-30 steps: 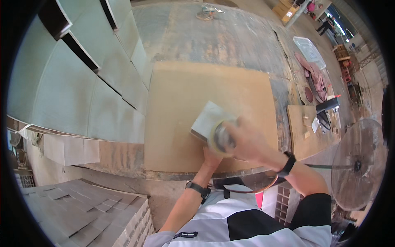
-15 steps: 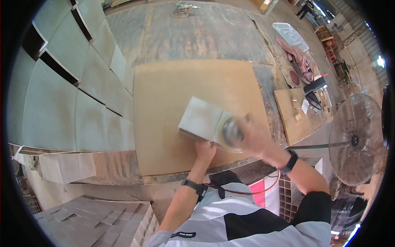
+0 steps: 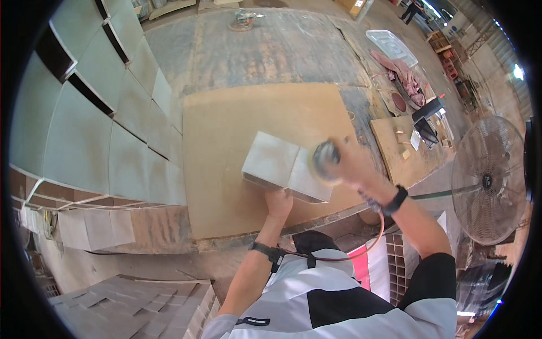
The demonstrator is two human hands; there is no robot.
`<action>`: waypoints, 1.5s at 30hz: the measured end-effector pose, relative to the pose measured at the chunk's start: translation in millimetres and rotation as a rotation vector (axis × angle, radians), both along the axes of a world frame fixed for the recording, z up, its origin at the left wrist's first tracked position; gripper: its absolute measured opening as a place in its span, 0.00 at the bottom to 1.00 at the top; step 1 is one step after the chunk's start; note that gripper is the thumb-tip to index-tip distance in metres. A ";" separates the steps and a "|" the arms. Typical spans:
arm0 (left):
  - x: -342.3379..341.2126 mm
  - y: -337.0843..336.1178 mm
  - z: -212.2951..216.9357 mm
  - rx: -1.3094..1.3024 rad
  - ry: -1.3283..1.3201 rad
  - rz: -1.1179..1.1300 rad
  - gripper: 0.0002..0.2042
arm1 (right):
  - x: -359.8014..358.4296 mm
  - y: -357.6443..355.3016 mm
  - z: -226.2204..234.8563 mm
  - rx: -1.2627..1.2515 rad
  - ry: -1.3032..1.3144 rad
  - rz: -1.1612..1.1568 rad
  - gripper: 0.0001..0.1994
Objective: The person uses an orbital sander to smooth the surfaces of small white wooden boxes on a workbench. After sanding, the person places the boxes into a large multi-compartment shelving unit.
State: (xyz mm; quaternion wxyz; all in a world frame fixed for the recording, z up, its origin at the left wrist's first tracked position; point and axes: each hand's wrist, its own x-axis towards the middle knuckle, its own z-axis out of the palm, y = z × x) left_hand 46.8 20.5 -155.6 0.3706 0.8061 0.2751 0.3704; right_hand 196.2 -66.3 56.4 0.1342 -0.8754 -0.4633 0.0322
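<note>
A white box (image 3: 272, 157) with a seam across its top lies at an angle on the tan board (image 3: 217, 141). My left hand (image 3: 278, 202) grips the box's near side, its fingers partly hidden beneath the edge. Smeared by motion, my right hand (image 3: 357, 166) is closed around a round sander (image 3: 326, 160), whose pad is at the box's right end. From the sander a reddish-brown hose (image 3: 379, 230) loops back toward my body. Whether the pad touches the top face I cannot tell.
Stacked pale boxes (image 3: 84, 135) rise at the left. A second sander (image 3: 244, 21) sits at the workbench's far end. To the right are a clear plastic lid (image 3: 392, 46), a crumpled cloth (image 3: 403, 73), a small board (image 3: 389, 150) and a caged fan (image 3: 488, 181). More grey pieces (image 3: 135, 305) are stacked lower left.
My right hand and the sander have moved a little right and up, off the box's middle toward its right end. The left hand keeps its hold; the whole view has shifted slightly.
</note>
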 end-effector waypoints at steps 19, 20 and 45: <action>69.4 -135.4 201.7 -0.665 0.213 -0.652 0.24 | 73.8 -138.2 -46.8 1.542 1.378 -0.389 0.20; 77.9 -141.7 195.8 -0.768 0.240 -0.719 0.23 | 78.4 -143.0 -59.7 1.529 1.469 -0.383 0.20; 157.6 -182.9 168.9 -0.762 0.502 -0.591 0.18 | 119.1 -187.8 -94.1 0.981 1.708 -0.453 0.15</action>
